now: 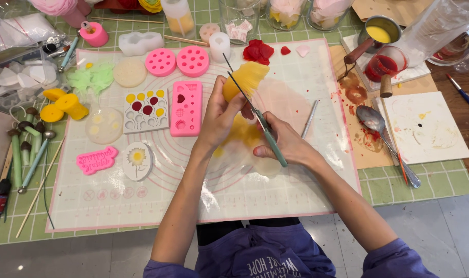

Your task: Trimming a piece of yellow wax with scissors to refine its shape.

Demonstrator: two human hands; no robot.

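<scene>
Yellow ribbed wax petal [247, 78], above the pink silicone mould [186, 108]: your left hand [221, 116] pinches it steady, so your right hand [286, 144], clamped on the green-handled needle tool [257, 116], can score it.

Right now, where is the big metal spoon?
In the head view the metal spoon lies on the right side of the table, on the stained brown board, beside the white tile, below the red cup.
</scene>
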